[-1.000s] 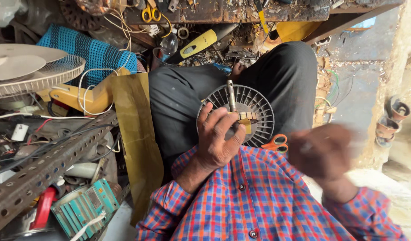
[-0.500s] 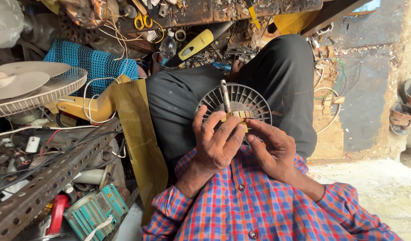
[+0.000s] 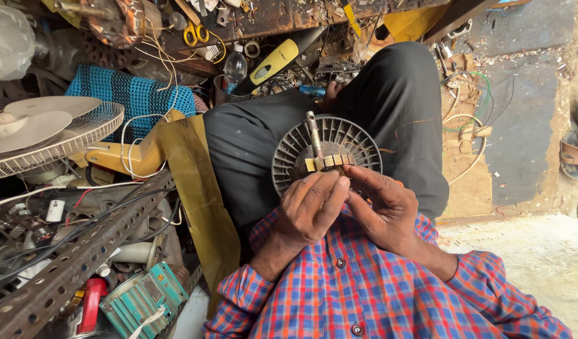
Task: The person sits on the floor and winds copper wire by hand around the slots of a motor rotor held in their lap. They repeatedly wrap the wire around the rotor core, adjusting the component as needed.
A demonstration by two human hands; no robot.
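Both hands' grip now on finned motor disc (image 3: pixel 326 157), right hand (image 3: pixel 386 210) joined left hand (image 3: pixel 311 210)

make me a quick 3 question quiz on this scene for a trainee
1. True or false: both the left hand and the right hand are at the round grey finned part.
2. What stands up from the middle of that part? A) a metal shaft B) a paintbrush C) a candle
3. Fill in: the yellow-handled scissors lie on the ______ at the top of the view.

Key:
1. True; the part rests on the lap with both hands at its near edge.
2. A, the metal shaft.
3. The workbench.
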